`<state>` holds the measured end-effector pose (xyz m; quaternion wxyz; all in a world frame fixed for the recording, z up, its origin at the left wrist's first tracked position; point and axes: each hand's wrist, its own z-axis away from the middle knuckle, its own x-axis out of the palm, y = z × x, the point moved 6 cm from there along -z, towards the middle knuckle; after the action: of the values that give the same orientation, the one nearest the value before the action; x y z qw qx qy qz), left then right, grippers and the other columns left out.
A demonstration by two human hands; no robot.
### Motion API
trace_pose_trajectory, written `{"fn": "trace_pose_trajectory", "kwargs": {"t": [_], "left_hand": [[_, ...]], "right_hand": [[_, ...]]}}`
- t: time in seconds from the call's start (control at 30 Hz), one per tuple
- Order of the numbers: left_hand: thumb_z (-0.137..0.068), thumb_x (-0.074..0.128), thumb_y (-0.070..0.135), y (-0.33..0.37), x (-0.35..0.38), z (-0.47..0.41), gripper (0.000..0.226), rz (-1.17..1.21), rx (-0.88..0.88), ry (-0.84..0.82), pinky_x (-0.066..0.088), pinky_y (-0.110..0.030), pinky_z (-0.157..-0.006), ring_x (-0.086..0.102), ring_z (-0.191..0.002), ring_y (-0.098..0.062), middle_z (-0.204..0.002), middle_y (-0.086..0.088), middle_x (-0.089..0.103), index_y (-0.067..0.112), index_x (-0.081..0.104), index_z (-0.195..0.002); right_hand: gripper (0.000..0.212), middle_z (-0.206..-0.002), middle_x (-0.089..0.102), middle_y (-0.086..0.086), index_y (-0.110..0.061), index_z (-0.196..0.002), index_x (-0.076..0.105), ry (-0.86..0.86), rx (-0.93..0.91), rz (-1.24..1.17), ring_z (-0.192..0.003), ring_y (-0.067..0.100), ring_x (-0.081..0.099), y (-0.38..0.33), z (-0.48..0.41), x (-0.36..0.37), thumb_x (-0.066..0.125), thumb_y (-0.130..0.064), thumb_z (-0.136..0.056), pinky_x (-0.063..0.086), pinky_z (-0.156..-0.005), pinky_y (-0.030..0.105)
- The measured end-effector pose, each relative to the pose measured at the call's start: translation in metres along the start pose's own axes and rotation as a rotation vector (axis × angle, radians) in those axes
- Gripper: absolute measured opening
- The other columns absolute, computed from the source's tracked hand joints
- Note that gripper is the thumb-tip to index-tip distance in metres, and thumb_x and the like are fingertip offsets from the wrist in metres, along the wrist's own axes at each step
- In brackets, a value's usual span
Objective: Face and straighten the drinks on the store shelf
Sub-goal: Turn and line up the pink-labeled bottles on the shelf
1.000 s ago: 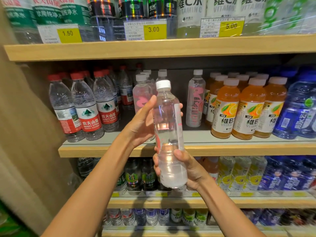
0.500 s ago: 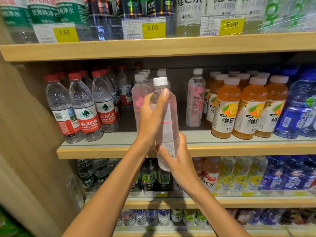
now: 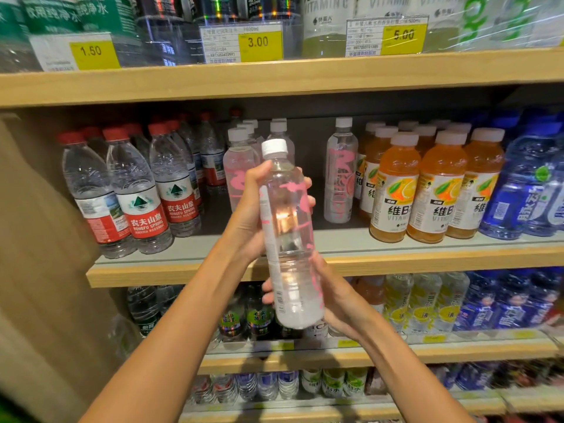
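- Clear bottle (image 3: 287,239), pink print, white cap: off the shelf (image 3: 427,261), held cap-up and slightly tilted in front of its front edge, near the middle.
- Left hand (image 3: 251,209): fingers wrapped round the bottle's upper half.
- Right hand (image 3: 334,297): curled round the bottle's lower end.
- Red-capped water bottles (image 3: 137,196): shelf's left end.
- Matching pink-print bottles (image 3: 340,175): shelf's middle, set back.
- Orange drinks (image 3: 433,193), blue bottles (image 3: 525,193): towards the right end.
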<state>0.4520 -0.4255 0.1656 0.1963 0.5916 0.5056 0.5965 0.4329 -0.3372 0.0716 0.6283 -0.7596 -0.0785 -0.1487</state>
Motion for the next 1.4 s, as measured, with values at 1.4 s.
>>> {"fn": "trace_pose_trajectory", "kwargs": {"t": [1.4], "left_hand": [[-0.094,0.047,0.026,-0.090,-0.074,0.007,0.035,-2.110,1.048,-0.356,0.054,-0.035,-0.076,0.062,-0.096,-0.027,-0.110,-0.016,0.065,0.000,0.061,-0.113]], "right_hand": [[0.060,-0.104,0.067,-0.007,-0.026,-0.113,0.054,0.805,-0.336,0.805,-0.094,0.003,0.065,-0.048,-0.014,-0.126,0.071,-0.058,-0.065,0.052,-0.081,0.020]]}}
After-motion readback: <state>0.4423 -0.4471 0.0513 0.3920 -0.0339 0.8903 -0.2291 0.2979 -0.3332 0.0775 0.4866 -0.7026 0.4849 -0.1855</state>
